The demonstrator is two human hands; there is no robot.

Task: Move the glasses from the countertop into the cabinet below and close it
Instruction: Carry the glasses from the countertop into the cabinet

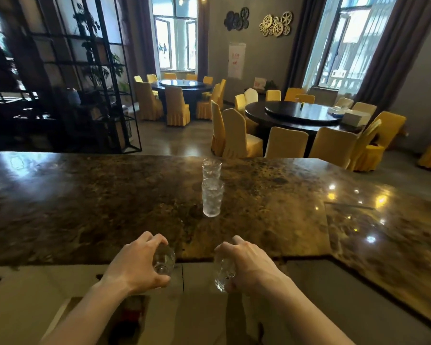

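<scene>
Two clear patterned glasses stand in a row on the dark marble countertop (85, 207): a nearer glass (212, 197) in the middle and a farther glass (211, 168) behind it near the far edge. My left hand (137, 263) grips a third clear glass (164, 261) from above, just past the counter's near edge. My right hand (246, 263) holds a fourth clear glass (223, 272) at the same height, over the pale cabinet front (199, 275) below the counter. Both held glasses are off the countertop.
The counter turns a corner on the right (383, 245). Below me, pale cabinet doors meet at a dark seam (183, 277). Beyond the counter are round dark dining tables (296, 115) with yellow-covered chairs and a black metal shelf (97, 83) at left.
</scene>
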